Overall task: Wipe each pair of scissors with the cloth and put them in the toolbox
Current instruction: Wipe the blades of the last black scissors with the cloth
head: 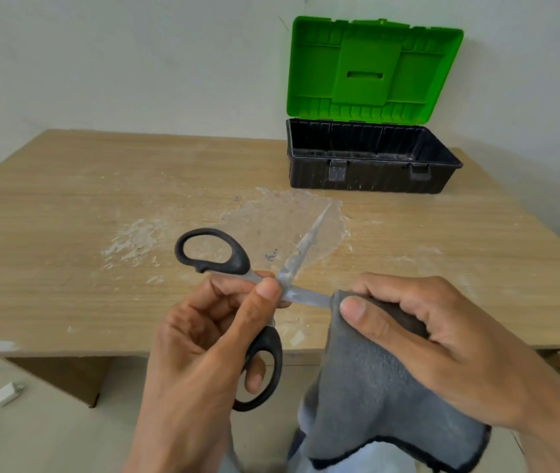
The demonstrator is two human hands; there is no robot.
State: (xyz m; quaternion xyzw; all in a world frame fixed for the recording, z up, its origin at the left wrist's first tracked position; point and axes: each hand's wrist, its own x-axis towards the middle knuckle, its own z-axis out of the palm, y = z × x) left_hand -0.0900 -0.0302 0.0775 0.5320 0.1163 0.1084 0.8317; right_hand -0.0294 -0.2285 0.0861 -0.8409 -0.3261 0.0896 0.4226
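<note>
A pair of black-handled scissors [237,268] is held open over the table's front edge. My left hand [210,336] pinches it near the pivot, with a finger through the lower handle loop. One blade points up toward the toolbox; the other runs right into a grey cloth [374,387]. My right hand [435,343] grips the cloth and pinches it round that blade's end. The toolbox [374,175] stands at the back right, black base open, green lid [374,66] upright against the wall.
The wooden table [67,216] carries pale dried smears in its middle. A white plug with a cord [7,394] lies on the floor at lower left. The wall stands right behind the toolbox.
</note>
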